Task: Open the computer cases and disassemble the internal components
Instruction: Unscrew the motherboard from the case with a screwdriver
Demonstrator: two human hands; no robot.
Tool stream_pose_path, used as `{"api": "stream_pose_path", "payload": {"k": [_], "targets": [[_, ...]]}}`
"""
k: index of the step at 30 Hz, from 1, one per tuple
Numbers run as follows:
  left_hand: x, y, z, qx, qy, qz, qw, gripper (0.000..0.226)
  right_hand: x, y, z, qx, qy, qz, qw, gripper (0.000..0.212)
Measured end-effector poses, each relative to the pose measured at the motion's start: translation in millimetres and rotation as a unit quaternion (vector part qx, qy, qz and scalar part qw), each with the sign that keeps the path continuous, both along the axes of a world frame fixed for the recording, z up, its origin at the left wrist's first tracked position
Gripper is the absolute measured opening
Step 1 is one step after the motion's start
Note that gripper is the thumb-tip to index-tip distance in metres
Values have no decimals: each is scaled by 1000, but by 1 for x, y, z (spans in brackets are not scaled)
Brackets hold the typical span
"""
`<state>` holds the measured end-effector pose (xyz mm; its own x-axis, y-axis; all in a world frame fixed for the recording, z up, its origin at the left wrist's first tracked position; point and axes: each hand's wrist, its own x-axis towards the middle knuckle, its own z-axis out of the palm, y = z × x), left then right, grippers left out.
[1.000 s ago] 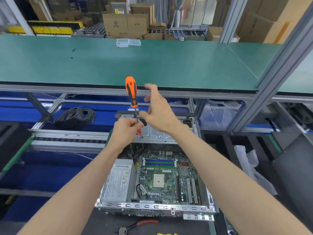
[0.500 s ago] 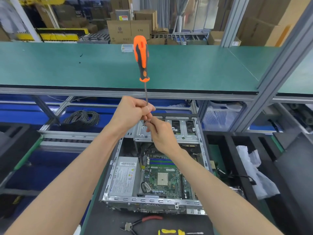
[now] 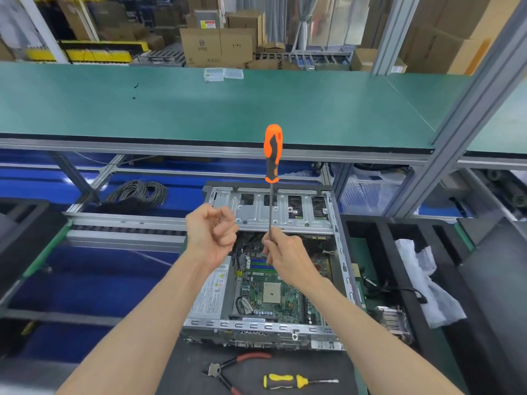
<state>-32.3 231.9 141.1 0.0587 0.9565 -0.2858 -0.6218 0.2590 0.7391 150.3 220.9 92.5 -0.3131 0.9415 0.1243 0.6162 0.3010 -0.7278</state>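
An open computer case point(image 3: 339, 252) lies below my hands, with its green motherboard point(image 3: 273, 295), a grey power supply point(image 3: 209, 292) on the left and a silver drive cage point(image 3: 273, 212) at the far end. My right hand point(image 3: 288, 255) pinches the metal shaft of an orange-and-black screwdriver point(image 3: 273, 152), which stands upright with its handle on top. My left hand point(image 3: 212, 233) hovers just left of it, fingers curled closed and apart from the shaft; whether something small sits in the fist is hidden.
Red-handled pliers point(image 3: 231, 369) and a yellow-handled screwdriver point(image 3: 296, 381) lie on the dark mat in front of the case. A heatsink point(image 3: 395, 323) and white cloth point(image 3: 422, 277) rest in black foam trays at right. A cable coil point(image 3: 137, 192) lies far left; green bench point(image 3: 256, 109) beyond.
The screwdriver passed from my left hand to my right, which now holds its shaft. My left hand let go and drew left, closed. The screwdriver sits lower and further right.
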Motion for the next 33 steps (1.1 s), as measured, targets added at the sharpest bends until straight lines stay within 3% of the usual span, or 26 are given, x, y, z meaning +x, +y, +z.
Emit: {"api": "stream_pose_path", "payload": {"k": [3, 6, 8, 11, 15, 33], "targets": [[2, 8, 13, 107, 135, -34, 985, 30, -5, 5, -8, -25, 6, 8, 1000, 15], [8, 13, 27, 202, 321, -44, 924, 41, -10, 13, -16, -48, 7, 15, 999, 15], [12, 19, 27, 226, 426, -15, 876, 34, -15, 20, -22, -61, 11, 16, 998, 15], [13, 20, 20, 232, 494, 17, 838, 17, -22, 27, -30, -67, 11, 28, 997, 14], [11, 16, 3, 217, 495, 17, 841, 5, -31, 34, -39, -81, 4, 54, 995, 12], [0, 22, -24, 187, 455, 35, 870, 7, -37, 42, -51, -89, -48, 89, 991, 12]]}}
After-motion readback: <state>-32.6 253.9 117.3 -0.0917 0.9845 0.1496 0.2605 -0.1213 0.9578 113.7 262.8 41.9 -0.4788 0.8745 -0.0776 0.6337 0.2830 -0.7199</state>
